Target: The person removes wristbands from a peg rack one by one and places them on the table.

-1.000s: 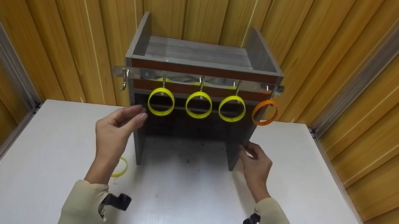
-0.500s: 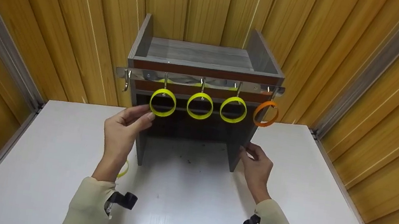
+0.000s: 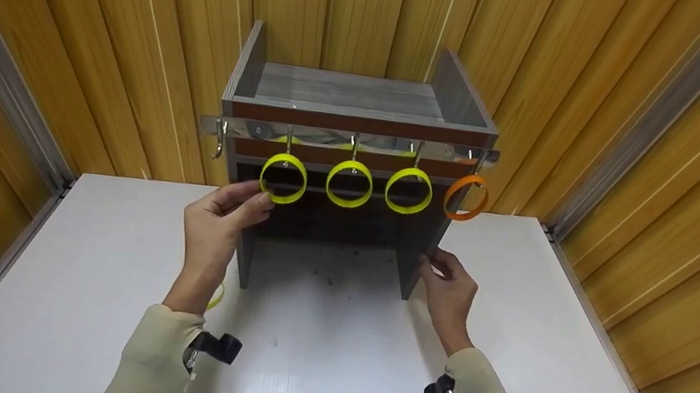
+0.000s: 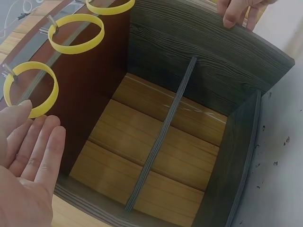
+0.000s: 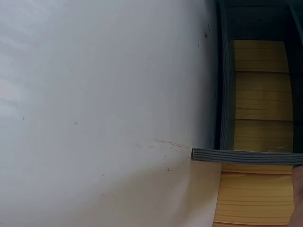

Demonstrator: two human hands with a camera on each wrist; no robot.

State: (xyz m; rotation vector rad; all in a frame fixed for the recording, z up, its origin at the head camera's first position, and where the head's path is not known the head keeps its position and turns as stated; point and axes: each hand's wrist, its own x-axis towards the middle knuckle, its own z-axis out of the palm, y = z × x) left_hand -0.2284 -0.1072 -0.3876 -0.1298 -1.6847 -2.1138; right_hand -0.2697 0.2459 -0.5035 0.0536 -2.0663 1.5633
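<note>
My left hand (image 3: 210,238) pinches the lower edge of the leftmost hanging yellow ring (image 3: 285,201) between thumb and fingers. That ring hangs from a hook of the metal hook rail (image 3: 324,140) across the front of a grey wooden shelf (image 3: 348,92). Further right on the rail hang a second yellow ring (image 3: 346,205), a third yellow ring (image 3: 404,211) and an orange ring (image 3: 463,218). My right hand (image 3: 450,293) grips the front edge of the shelf's right side panel (image 3: 409,268); in the left wrist view its thumb lies against the panel's inner face.
The rail's far left hook (image 3: 219,139) carries no ring. Another yellow ring (image 3: 217,297) lies on the white table (image 3: 310,371), partly hidden behind my left wrist. Yellow wood-look panels (image 3: 365,4) enclose the table at the back and sides.
My left hand has moved right and slightly up to the leftmost hanging ring and taken hold of its lower edge. The right hand stays on the side panel.
</note>
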